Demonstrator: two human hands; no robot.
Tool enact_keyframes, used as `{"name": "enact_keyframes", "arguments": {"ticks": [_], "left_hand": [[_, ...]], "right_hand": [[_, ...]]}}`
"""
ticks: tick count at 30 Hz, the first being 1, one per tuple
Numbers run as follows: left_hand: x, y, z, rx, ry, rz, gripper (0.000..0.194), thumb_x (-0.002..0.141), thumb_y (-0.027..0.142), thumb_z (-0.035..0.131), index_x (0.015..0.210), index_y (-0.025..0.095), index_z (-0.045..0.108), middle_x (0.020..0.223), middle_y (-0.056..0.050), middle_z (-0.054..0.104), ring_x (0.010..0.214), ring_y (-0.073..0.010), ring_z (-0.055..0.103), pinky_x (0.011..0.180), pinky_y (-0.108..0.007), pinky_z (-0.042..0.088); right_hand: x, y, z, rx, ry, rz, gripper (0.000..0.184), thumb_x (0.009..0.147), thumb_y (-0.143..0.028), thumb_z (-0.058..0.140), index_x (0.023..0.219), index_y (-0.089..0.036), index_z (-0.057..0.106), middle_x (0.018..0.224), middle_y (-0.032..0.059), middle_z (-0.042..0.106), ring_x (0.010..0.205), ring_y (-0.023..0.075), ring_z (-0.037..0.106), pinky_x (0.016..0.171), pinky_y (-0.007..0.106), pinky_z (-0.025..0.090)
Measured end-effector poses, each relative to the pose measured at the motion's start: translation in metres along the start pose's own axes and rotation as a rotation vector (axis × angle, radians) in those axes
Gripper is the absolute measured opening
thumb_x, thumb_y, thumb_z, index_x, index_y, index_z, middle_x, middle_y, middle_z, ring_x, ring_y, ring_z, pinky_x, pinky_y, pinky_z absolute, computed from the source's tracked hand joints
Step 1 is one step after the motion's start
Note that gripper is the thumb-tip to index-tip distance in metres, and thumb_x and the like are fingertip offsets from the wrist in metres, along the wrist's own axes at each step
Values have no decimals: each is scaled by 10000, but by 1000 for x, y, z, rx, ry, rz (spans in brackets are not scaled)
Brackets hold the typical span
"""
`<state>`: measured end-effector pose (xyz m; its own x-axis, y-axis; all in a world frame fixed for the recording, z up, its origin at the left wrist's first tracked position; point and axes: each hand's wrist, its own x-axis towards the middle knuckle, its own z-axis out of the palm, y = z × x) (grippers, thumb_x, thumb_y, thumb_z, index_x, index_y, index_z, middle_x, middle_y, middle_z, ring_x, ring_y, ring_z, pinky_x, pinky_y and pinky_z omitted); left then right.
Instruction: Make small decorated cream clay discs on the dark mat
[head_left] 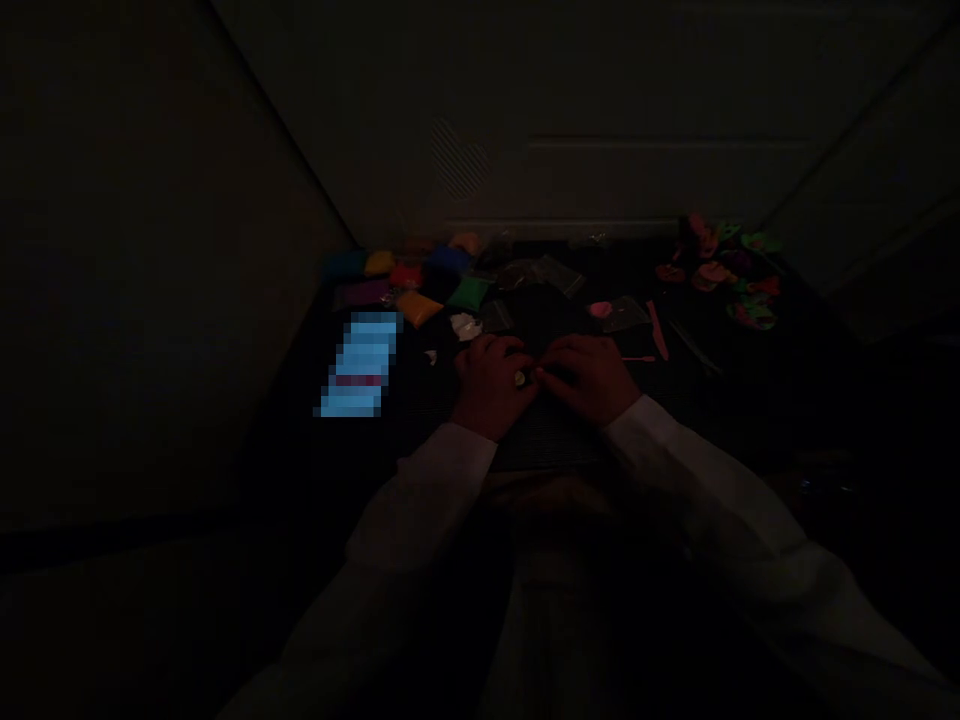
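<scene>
In dim light my left hand (493, 385) is curled above the dark table, with a small pale yellow piece (520, 379) showing at its fingers. The piece looks like modelling clay, but its shape is hard to make out. Close against it on the right is my right hand (589, 378), its thumb and forefinger brought together beside the piece. Whatever may lie between those fingertips is hidden. Just beyond my left hand rests a white lump of clay (466, 326), with a smaller white scrap (430, 356) to its left.
Coloured clay packets, including a green packet (470, 293) and an orange packet (418, 307), lie at the back left. A lit phone (360, 365) is at the left. Pink clay (600, 310) and a pink modelling tool (658, 331) lie right of centre. Colourful flower-like pieces (712, 275) fill the back right.
</scene>
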<state>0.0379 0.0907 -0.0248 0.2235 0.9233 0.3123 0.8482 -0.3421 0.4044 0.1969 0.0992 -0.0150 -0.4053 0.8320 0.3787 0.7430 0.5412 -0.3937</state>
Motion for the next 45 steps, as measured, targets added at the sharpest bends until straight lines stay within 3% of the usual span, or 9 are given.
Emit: {"name": "enact_keyframes", "arguments": {"ticks": [5, 9, 18, 24, 35, 40, 45], "left_hand": [[0, -1, 0, -22, 7, -16, 181, 706, 334, 619, 864, 248, 640, 1106, -25, 580, 1112, -263, 398, 890, -443, 270], [1, -3, 1, -39, -7, -25, 184, 721, 312, 605, 895, 261, 637, 1076, -20, 595, 1094, -251, 420, 883, -431, 276], [-4, -4, -9, -6, 12, -70, 521, 675, 381, 644, 1153, 217, 517, 1119, -66, 591, 1078, -277, 441, 886, -437, 281], [-13, -4, -17, 27, -42, -103, 513, 675, 358, 650, 1150, 221, 514, 1073, -62, 617, 1054, -280, 472, 880, -449, 269], [-15, -10, -9, -77, -33, -54, 439, 742, 217, 581, 1168, 233, 477, 988, -25, 642, 960, -200, 557, 889, -394, 291], [-21, 0, -23, -204, 51, 82, 453, 756, 166, 545, 1197, 193, 448, 1029, -32, 628, 970, -164, 564, 876, -312, 395], [-32, 23, -52, -224, 100, 132, 516, 772, 204, 535, 1262, 238, 379, 1009, -14, 619, 967, -169, 573, 868, -304, 432]], "right_hand": [[-12, 3, -17, 58, 74, 32, 146, 779, -268, 536, 886, -190, 598, 885, 36, 657, 844, 178, 595, 775, 322, 399], [-29, 5, -27, 76, 46, 64, 118, 766, -240, 543, 865, -187, 577, 868, 35, 663, 818, 176, 611, 762, 312, 424], [-41, 1, -9, -7, -104, 37, 139, 807, -287, 514, 882, -209, 601, 880, 37, 680, 851, 203, 596, 800, 369, 336], [-35, -4, -8, -93, -116, 41, 213, 801, -394, 515, 818, -195, 590, 848, 48, 653, 851, 219, 564, 795, 383, 285], [-34, -7, -3, -168, -147, -13, 246, 837, -335, 447, 978, -216, 610, 990, 63, 636, 947, 231, 518, 851, 411, 249], [-35, -8, -5, -165, -156, -10, 270, 830, -367, 452, 1000, -218, 600, 998, 59, 630, 943, 231, 521, 851, 410, 253], [-35, -8, -6, -170, -157, -12, 312, 827, -407, 445, 1009, -202, 596, 1010, 72, 625, 948, 239, 513, 842, 412, 248]]}}
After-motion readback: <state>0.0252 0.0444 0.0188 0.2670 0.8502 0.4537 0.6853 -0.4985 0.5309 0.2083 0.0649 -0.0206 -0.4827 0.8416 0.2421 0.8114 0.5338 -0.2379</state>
